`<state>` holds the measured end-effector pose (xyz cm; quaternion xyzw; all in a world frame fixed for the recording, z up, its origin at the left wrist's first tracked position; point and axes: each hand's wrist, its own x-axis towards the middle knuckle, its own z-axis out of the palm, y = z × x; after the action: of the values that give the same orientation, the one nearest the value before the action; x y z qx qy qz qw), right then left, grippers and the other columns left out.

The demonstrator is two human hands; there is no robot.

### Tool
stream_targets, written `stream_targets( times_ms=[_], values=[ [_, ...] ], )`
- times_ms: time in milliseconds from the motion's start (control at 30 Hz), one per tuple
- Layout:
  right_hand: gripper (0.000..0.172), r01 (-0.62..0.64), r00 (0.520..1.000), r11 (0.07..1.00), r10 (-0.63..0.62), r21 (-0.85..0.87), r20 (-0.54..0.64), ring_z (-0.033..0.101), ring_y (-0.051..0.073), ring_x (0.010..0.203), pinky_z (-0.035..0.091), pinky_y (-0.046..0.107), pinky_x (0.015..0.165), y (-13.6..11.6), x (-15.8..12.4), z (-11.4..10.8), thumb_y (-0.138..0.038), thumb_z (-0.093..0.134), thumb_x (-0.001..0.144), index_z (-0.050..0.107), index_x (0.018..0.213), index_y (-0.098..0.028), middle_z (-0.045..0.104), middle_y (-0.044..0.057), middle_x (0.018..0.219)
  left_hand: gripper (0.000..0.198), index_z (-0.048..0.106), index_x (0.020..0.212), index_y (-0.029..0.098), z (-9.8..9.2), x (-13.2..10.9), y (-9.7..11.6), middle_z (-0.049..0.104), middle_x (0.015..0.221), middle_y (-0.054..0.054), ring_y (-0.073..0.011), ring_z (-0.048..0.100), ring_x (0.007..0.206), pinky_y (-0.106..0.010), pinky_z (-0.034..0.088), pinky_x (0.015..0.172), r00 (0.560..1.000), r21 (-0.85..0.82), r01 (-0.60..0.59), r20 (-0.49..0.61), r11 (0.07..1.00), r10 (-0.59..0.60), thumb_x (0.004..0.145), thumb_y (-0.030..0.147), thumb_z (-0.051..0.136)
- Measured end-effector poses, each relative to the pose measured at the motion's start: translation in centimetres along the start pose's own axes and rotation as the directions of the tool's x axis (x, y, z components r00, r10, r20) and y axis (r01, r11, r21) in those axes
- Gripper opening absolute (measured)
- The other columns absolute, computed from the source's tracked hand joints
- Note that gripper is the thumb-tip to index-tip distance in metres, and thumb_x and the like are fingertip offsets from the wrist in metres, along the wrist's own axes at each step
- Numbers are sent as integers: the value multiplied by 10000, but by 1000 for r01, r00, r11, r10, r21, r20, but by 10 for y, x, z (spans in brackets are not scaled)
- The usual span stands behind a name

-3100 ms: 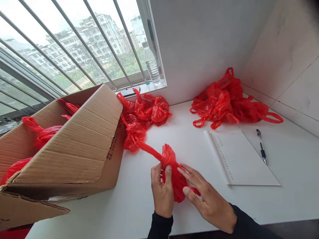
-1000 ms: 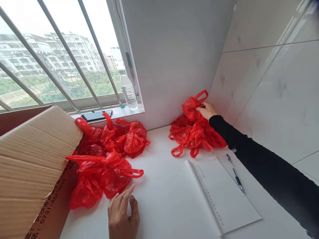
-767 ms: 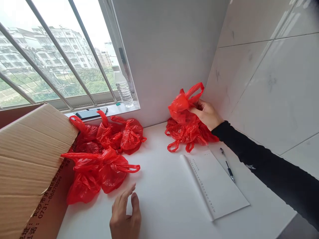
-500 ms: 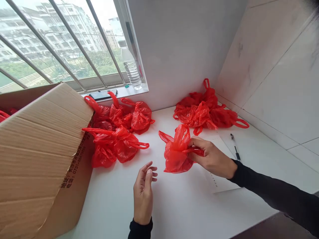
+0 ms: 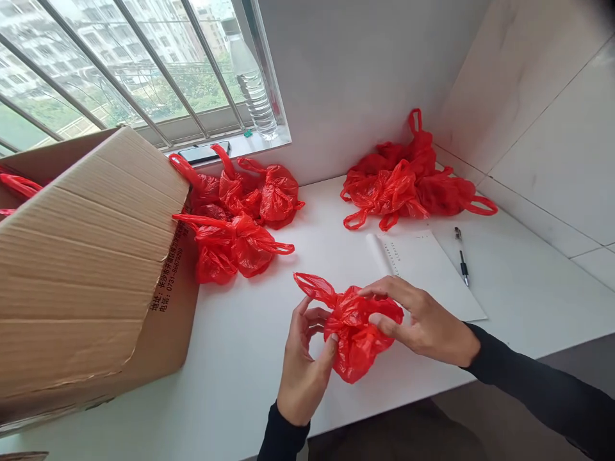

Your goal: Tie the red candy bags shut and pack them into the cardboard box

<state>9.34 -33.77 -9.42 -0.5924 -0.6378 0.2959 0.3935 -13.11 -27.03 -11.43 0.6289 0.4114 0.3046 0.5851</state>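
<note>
Near the front edge of the table, a crumpled red plastic bag (image 5: 358, 342) is held between both hands. My left hand (image 5: 305, 368) grips its left side, thumb on the front and fingers curled behind. From the right, my right hand (image 5: 427, 323) pinches the bag's upper folds between thumb and fingers. One loop handle sticks out to the upper left. What the bag contains is hidden. Several knotted red bags (image 5: 245, 240) lie to the left, against a cardboard box, and another pile of red bags (image 5: 398, 186) rests in the far corner.
An open cardboard box (image 5: 86, 256) stands at the left with red bags inside. An open notepad (image 5: 427, 269) and a black pen (image 5: 462, 262) lie at the right. On the windowsill are a water bottle (image 5: 254, 89) and a phone (image 5: 202, 152).
The bag has come down toward me, and my left hand has closed on it. My right hand has shifted onto its top folds. The view has tilted downward.
</note>
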Motion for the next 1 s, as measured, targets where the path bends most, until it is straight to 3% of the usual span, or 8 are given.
stream_targets(
  times_ms=[100,200,367,567,700,800,900,1000],
  values=[
    [326,8,1000,994,-5,-111,24,599,244,992,505,417,878,1,1,7,-351,616,927,580,1240,-266,668,56,1052,522,390,1402,317,4,-2,6,603,1143,-45,-194,598,1087,-410,469,1021,996,-16,-70,50,997,70,929,237,596],
    [87,13,1000,992,-10,-125,24,578,222,857,495,390,779,0,1,12,-292,576,949,618,1013,-251,638,29,866,489,395,1405,322,10,-6,12,596,1168,-53,-203,589,1110,-415,472,1018,994,36,-103,43,994,101,947,244,545],
    [65,-27,998,999,25,-40,-57,571,209,900,485,377,809,-4,-3,8,-242,525,965,554,908,-248,615,37,929,583,388,1457,320,12,-9,11,621,1061,-32,-192,603,992,-379,479,948,989,344,-110,-59,932,139,921,311,618],
    [149,-246,952,969,240,-3,-190,556,198,851,462,351,696,-2,-9,-5,-354,473,1000,524,901,-256,600,21,934,411,500,1374,321,-3,-5,14,667,968,-7,-172,636,901,-370,506,901,969,332,-24,-226,943,104,968,342,562],
    [148,-244,951,968,249,51,-183,554,186,855,429,330,650,-5,-8,-1,-360,458,1008,506,914,-255,586,8,933,417,538,1360,319,5,-2,19,582,1298,-55,-219,553,1182,-404,470,999,926,541,-262,-92,799,367,950,257,585],
    [154,-236,957,967,248,93,-149,549,176,817,409,318,610,-8,-9,0,-369,455,1012,494,912,-258,577,-4,902,276,641,1169,280,11,2,17,647,1144,-35,-214,564,1086,-391,475,932,872,659,-396,53,640,486,917,169,620],
    [187,-283,943,953,298,109,-151,541,178,794,397,312,579,-7,-13,-4,-389,447,1016,490,886,-261,574,-9,869,160,643,978,258,5,6,16,667,906,9,-170,585,903,-335,486,820,860,664,-384,3,642,511,932,114,588],
    [160,-292,927,952,305,94,-218,556,203,911,431,316,604,-7,-16,-4,-392,444,1017,527,953,-271,607,12,969,150,619,982,251,-2,5,18,644,913,12,-141,593,884,-279,497,760,880,610,-359,-30,706,473,945,112,577]
  ],
)
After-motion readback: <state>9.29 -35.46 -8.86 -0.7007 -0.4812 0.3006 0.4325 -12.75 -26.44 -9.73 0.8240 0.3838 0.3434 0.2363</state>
